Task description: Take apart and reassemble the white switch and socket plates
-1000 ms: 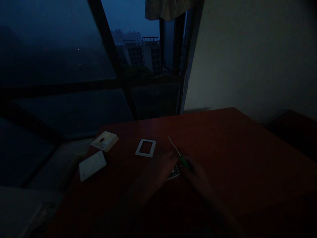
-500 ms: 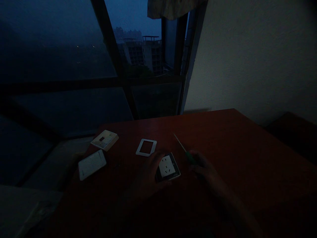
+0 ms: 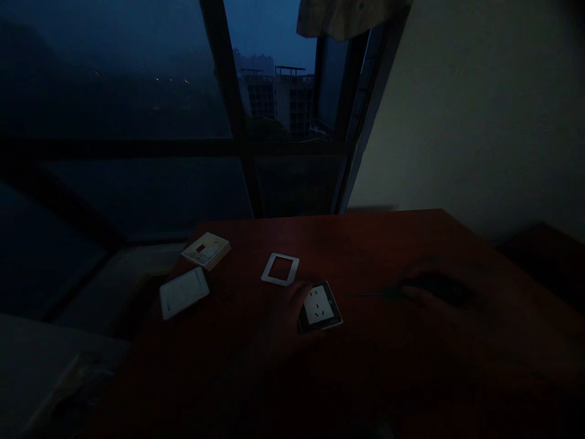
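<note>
In the dim light a wall socket with a white slotted centre and a dark surround lies on the table. My left hand grips it by its left side, with the thumb along the near edge and the fingers at the far edge. Off to the right, a screwdriver with a green handle points left, its thin shaft low over the wood. My right hand, smeared by motion, is closed around the handle. Just beyond my left fingertips lies a white square frame.
A white back box sits at the table's far left, with a white rectangular plate in front of it. Small dark bits lie beside them. Windows border the reddish table behind; a pale wall rises at right.
My right hand has swung the screwdriver away to the right and turned it nearly level. My left hand has shifted from over the socket to gripping its left side. The view has turned slightly left.
</note>
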Demonstrator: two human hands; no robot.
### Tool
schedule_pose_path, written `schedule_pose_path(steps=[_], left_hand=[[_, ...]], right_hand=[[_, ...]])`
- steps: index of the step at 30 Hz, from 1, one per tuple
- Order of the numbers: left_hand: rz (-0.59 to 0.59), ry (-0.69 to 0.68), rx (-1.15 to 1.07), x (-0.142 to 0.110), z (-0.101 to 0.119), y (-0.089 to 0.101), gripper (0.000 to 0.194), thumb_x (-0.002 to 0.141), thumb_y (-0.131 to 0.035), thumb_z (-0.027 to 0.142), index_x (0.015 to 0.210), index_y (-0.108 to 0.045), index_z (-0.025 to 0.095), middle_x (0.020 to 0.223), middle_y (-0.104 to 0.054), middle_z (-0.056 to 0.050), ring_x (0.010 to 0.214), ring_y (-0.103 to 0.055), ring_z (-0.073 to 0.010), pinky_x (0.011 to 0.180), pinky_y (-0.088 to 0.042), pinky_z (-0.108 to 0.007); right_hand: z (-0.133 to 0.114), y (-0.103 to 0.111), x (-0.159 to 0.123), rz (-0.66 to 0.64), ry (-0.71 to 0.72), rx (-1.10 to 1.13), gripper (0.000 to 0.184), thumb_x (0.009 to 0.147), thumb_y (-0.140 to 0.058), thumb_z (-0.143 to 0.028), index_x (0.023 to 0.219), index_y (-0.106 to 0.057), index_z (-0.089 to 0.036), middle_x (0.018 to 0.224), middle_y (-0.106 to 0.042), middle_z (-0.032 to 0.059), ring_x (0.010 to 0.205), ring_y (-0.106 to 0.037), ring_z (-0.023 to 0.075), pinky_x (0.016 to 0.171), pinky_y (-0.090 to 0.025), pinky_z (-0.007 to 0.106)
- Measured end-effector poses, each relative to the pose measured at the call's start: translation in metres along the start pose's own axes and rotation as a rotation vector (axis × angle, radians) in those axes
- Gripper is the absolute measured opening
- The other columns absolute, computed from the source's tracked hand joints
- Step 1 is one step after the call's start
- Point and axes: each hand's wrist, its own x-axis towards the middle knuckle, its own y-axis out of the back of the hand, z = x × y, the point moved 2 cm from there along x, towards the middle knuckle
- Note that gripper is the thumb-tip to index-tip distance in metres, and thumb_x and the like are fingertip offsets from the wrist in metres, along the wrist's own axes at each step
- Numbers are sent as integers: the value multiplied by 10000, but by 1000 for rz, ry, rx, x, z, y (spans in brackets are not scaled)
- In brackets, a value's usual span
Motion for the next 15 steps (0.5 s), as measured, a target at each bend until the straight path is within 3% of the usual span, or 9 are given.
schedule_pose_path(steps=[3, 15], left_hand=[[15, 11, 8, 0, 0, 0, 824, 705, -748, 417, 1403, -346, 243, 1463, -323, -105, 1325, -326, -303, 1080, -312, -460], [-2, 12, -18, 0, 4, 2, 811, 712, -740, 432, 1400, -354, 243, 1466, -322, -94, 1324, -328, -289, 1086, -308, -440]], right_hand=[[-8, -6, 2, -127, 88, -129, 208, 797, -608, -476, 869, -671, -291, 876, -727, 19, 750, -675, 217, 610, -533, 299], [-13, -21, 5, -162, 142, -131, 159, 834, -570, -411, 843, -651, -274, 837, -722, 11, 692, -670, 192, 575, -498, 278]])
